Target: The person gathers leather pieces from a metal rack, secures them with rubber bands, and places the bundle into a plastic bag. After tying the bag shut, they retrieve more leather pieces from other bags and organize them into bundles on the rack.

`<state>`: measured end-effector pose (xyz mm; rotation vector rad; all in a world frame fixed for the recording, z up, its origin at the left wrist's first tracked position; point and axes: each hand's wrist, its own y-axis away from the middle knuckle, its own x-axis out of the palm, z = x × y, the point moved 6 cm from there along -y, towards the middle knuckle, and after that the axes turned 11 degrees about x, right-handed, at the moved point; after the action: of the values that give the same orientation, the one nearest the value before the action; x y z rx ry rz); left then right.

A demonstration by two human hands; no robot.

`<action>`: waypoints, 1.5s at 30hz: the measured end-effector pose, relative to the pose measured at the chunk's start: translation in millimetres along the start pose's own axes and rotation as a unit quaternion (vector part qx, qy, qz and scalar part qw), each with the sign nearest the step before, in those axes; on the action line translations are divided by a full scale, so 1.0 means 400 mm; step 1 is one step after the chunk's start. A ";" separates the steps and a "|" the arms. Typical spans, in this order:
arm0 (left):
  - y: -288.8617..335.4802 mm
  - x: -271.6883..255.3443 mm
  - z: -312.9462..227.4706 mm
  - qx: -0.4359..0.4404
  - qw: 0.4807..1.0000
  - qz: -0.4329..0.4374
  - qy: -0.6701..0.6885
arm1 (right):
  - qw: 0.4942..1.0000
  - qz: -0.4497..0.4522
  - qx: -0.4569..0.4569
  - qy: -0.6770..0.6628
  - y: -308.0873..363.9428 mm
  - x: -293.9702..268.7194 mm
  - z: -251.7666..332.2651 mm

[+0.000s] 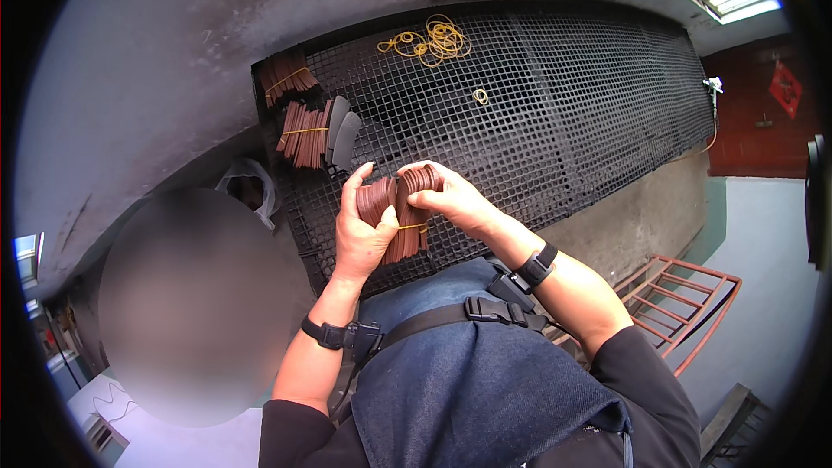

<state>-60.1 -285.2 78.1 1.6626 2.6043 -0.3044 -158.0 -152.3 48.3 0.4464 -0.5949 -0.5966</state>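
Both my hands hold one bundle of thin reddish-brown pieces with rounded ends, a yellow rubber band (pixel 412 227) around it, over the near edge of the black mesh table. My left hand (pixel 358 230) is closed around the left stack of pieces (pixel 374 199). My right hand (pixel 451 198) grips the right stack (pixel 419 180), its thumb pressed on the near side. Between the two stacks the rounded tops part slightly. Straight lower ends of the bundle (pixel 402 248) point toward my apron. What the pieces are made of I cannot tell.
On the black mesh table (pixel 572 95), banded brown bundles (pixel 305 134) lie at the left beside dark grey curved pieces (pixel 345 139). Yellow rubber bands (pixel 444 40) are heaped at the back. A white plastic bag (pixel 260 186) hangs at the left; a rusty metal rack (pixel 680 299) stands right.
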 end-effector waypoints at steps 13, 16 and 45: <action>0.010 0.025 0.105 -0.060 0.976 -0.053 0.201 | 0.996 -0.092 -0.001 0.017 -0.017 -0.020 -0.015; 0.009 0.034 0.107 -0.106 0.955 -0.039 0.273 | 0.997 -0.070 0.018 0.020 -0.017 -0.017 -0.013; 0.021 0.061 0.120 -0.212 0.898 -0.015 0.384 | 0.997 -0.038 -0.048 -0.037 0.009 -0.026 0.001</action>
<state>-66.6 -268.9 26.7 1.8061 2.8416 1.0645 -164.1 -143.2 46.5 0.3581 -0.6193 -0.7139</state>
